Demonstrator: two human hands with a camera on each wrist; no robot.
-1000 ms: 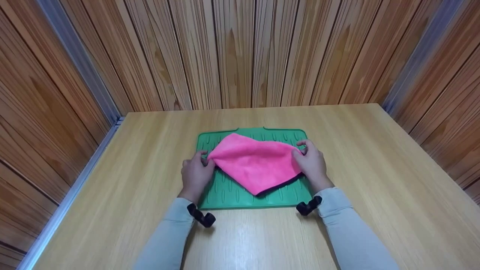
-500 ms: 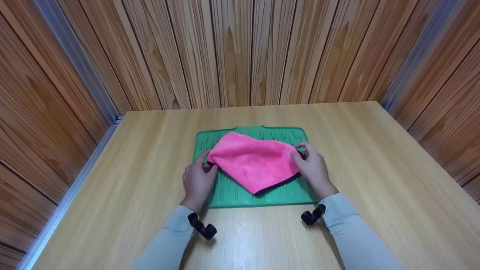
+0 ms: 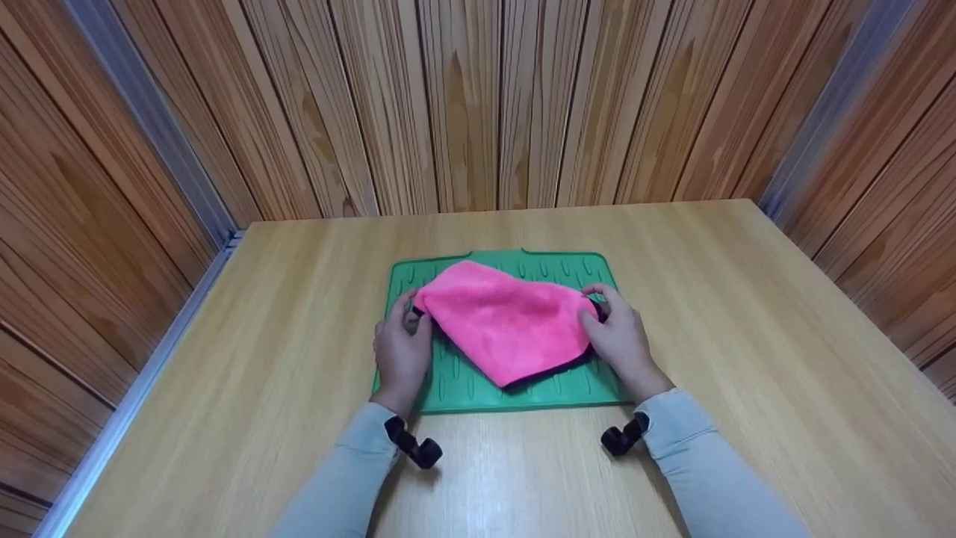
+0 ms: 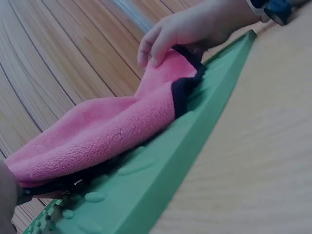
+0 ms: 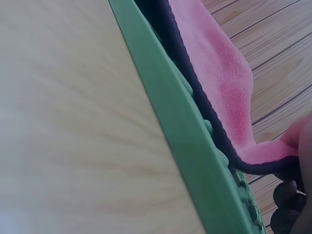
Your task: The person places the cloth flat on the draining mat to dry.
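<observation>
A pink cloth (image 3: 508,321) with a dark border lies loosely folded over a green ridged mat (image 3: 457,388), its near corner pointing toward the person. My left hand (image 3: 403,355) pinches the cloth's left corner between thumb and fingers. At the right corner, my right hand (image 3: 626,344) grips the edge, thumb on top of the pink side. The left wrist view shows the right hand (image 4: 187,34) raising its corner above the mat, where the dark border (image 4: 180,95) bends. In the right wrist view, the cloth's dark hem (image 5: 209,107) runs along the mat's raised rim (image 5: 170,122).
Mat and cloth sit on a light wooden table (image 3: 299,299). Wood-panelled walls (image 3: 463,104) enclose its back and sides, with metal posts (image 3: 164,112) in the corners. Each wrist wears a black camera mount (image 3: 414,442) over a light sleeve.
My left hand dips toward the person, then shifts slightly up and right, still holding its corner. My right hand lowers a little early on. More dark border shows at both corners.
</observation>
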